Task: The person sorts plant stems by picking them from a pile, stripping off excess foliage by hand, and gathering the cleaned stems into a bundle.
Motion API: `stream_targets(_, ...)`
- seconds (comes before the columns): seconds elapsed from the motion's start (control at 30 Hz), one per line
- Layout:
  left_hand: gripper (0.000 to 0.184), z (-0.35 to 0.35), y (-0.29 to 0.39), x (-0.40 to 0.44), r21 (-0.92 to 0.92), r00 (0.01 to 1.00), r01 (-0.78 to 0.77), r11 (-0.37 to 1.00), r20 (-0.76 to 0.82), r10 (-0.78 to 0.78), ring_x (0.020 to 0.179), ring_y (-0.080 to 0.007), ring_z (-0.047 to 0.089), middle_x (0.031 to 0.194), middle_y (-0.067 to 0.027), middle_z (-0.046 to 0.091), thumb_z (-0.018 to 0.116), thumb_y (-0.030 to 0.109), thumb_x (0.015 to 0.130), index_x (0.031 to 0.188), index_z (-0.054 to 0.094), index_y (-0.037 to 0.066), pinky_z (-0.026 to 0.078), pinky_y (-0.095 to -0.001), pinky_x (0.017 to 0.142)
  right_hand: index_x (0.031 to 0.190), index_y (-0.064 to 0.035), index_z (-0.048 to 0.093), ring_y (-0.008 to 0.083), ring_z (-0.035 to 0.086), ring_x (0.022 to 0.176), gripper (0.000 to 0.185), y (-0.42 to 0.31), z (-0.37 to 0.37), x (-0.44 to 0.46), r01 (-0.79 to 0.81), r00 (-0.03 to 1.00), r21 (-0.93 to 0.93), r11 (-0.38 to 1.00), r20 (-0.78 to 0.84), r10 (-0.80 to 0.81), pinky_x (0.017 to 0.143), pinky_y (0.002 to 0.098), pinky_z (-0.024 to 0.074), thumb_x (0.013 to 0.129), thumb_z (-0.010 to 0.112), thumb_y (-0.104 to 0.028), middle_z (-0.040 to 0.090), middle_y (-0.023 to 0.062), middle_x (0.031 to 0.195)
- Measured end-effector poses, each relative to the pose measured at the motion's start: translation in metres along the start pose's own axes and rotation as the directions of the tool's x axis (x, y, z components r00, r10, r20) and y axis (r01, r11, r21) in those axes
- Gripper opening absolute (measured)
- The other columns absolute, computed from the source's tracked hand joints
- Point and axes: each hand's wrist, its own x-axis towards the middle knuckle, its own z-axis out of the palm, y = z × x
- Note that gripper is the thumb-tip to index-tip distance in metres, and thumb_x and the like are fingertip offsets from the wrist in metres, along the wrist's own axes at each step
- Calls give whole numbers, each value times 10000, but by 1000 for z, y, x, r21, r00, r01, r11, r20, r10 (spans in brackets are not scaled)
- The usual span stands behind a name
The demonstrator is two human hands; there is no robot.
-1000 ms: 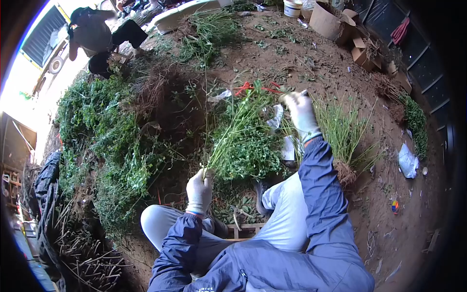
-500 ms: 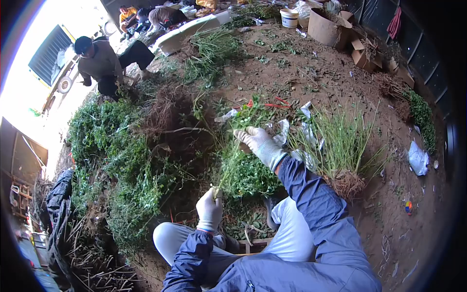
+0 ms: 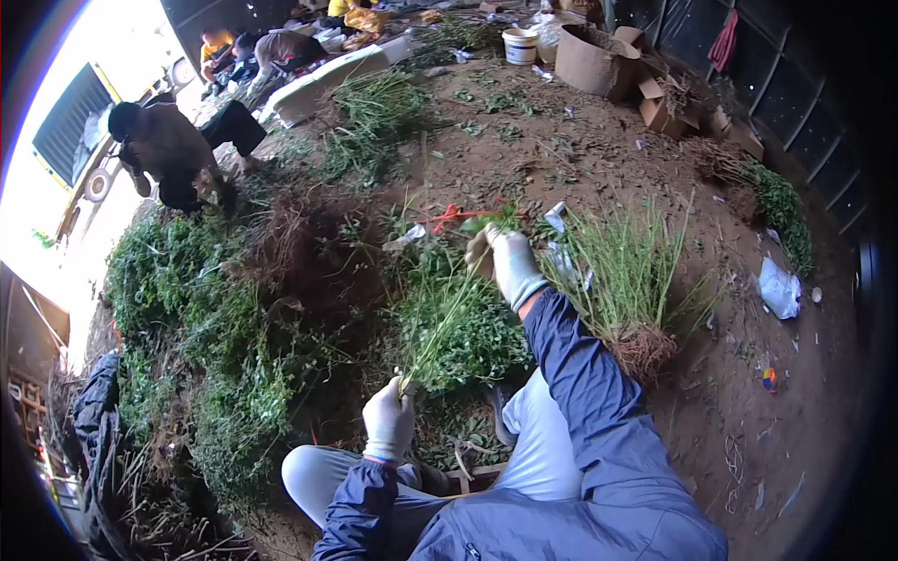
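My left hand [image 3: 389, 419], in a pale glove, is closed round the lower ends of thin green stems [image 3: 443, 327] above my knee. Those stems slant up to the right toward my right hand [image 3: 503, 262], also gloved, whose fingers are closed on their leafy upper part. Beneath the stems lies a pile of leafy green plants [image 3: 477, 341]. Red ties [image 3: 451, 217] rest on the soil just beyond. To the right of my right hand, a bundle of bare green stems [image 3: 627, 271] stands with its brown roots [image 3: 642, 352] toward me.
A large leafy heap [image 3: 215, 346] spreads along the left. Behind it a person [image 3: 168, 145] bends over plants. A white bucket [image 3: 520, 47], a round brown container [image 3: 596, 64] and a cardboard box [image 3: 660, 110] stand at the back. A white bag [image 3: 778, 288] lies at right.
My right hand has come in from the right and closed on the upper stems. My left hand still grips the lower ends. The camera view has shifted.
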Motion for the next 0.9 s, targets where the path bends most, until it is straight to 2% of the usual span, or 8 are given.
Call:
stream_targets(0.23,257,4,-2,-15,44,991,-85,995,108,80,773,-423,688,801,-204,690,624,335,1012,1021,707,92,528,-498,652,906,-122,635,260,661,614,355,-32,-82,25,103,957,292,951,-290,-14,584,443,564,1104,496,-382,664,46,718)
stream_targets(0.27,283,3,-4,-17,-74,997,4,997,72,1,763,-436,676,788,-213,679,610,337,1022,960,693,74,513,-505,644,885,-137,633,232,676,638,333,-40,-99,27,319,904,181,930,-354,-241,599,423,571,1100,499,-353,665,20,709)
stream_targets(0.33,338,-9,-25,-16,-56,998,47,997,39,-45,751,-455,658,771,-222,665,562,350,1051,931,687,60,494,-514,639,867,-158,617,190,692,686,293,-45,-214,65,306,950,472,827,-94,-297,714,435,591,1090,498,-304,696,13,745)
stream_targets(0.43,470,-6,-51,-6,-323,981,177,930,-21,-194,565,-299,582,659,-152,620,500,385,1107,851,627,11,457,-429,575,880,-145,662,156,685,646,410,-56,-167,20,329,776,163,930,-608,-168,587,326,546,1112,473,-424,710,5,761)
stream_targets(0.5,537,-6,-39,3,-572,942,317,756,100,-320,520,-74,467,598,21,541,449,423,1137,741,559,77,361,-283,495,874,-87,685,144,691,647,423,-50,-145,-5,237,940,-251,939,-184,-286,552,277,542,1110,503,-388,727,37,782)
stream_targets(0.63,579,-7,-18,16,-675,944,312,669,143,-296,474,-94,448,554,9,514,417,454,1142,712,537,85,349,-288,461,1063,-18,716,132,699,721,221,-34,-87,-28,168,975,-719,674,223,-6,693,294,568,1061,587,-197,743,48,828)
stream_targets(0.77,616,-3,-20,16,-718,944,306,625,142,-298,469,-112,448,547,-3,516,392,477,1142,697,549,82,343,-302,468,1130,-24,728,428,695,1051,419,-38,-45,-51,371,895,-918,-139,314,316,936,467,545,913,648,-374,736,247,1092)
stream_targets(0.9,654,-2,-28,9,-716,943,313,624,159,-291,472,-130,466,537,-21,519,363,497,1142,679,554,76,359,-310,483,1147,-41,740,359,708,1068,383,-42,-14,-70,452,858,-881,138,472,204,945,430,543,925,679,-347,745,201,1144)
